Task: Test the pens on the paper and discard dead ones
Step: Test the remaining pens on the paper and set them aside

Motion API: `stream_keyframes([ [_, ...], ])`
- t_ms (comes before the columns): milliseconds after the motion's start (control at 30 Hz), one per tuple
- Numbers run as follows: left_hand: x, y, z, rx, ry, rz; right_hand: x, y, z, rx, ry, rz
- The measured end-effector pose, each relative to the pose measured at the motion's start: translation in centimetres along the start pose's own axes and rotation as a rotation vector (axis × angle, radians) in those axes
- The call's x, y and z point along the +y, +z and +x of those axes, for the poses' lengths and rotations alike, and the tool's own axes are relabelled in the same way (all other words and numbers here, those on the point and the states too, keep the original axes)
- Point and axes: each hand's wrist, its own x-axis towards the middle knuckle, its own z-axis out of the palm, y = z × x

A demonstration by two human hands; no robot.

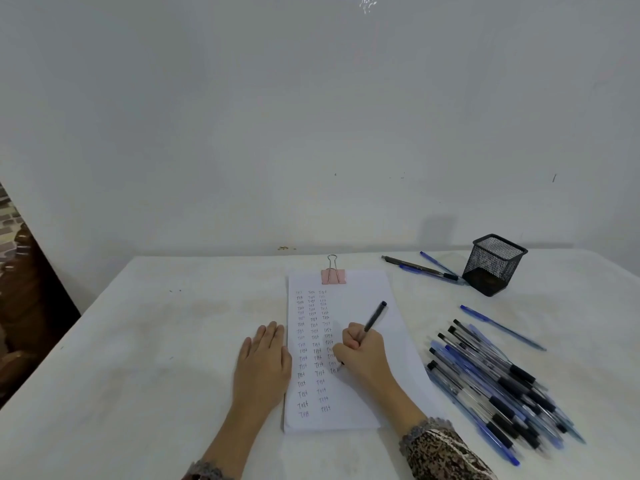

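A white paper [363, 296] with columns of the handwritten word "Test" lies on the table, held at its top by a pink binder clip [333, 275]. My right hand [363, 355] grips a black pen [374, 317] with its tip down on the third column of writing. My left hand [265, 358] lies flat, fingers straight, on the table at the paper's left edge. A pile of several blue and black pens [491, 389] lies to the right of the paper.
A black mesh pen holder [493, 263] stands at the back right. Three pens [422, 268] lie to its left. A single blue pen [502, 327] lies between the holder and the pile. The white table [156, 341] meets a white wall behind.
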Motion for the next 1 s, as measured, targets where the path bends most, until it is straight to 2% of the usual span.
stream_keyframes([
  [133,0.1,0.1,0.1,-0.002,0.002,0.005,-0.1,0.0,-0.2,-0.007,-0.075,-0.049],
  [200,0.1,0.1,0.1,0.002,0.000,-0.004,-0.3,-0.1,-0.3,0.004,-0.036,0.046],
  [367,-0.1,0.1,0.1,-0.004,0.006,-0.007,-1.7,-2.1,0.2,0.101,0.309,0.843],
  [433,-0.1,0.0,0.1,-0.014,0.001,-0.006,-1.9,-2.6,0.4,0.138,0.362,0.937],
  [633,-0.3,0.5,0.1,0.025,0.005,-0.025,-1.8,-1.8,0.6,0.233,0.309,1.016],
  [800,-0.2,0.3,0.2,0.016,-0.007,-0.025,-1.9,-1.8,0.1,0.292,0.363,1.086],
  [1000,0.0,0.1,0.2,0.002,-0.024,-0.030,-2.9,-1.6,-1.1,0.454,0.321,0.858],
])
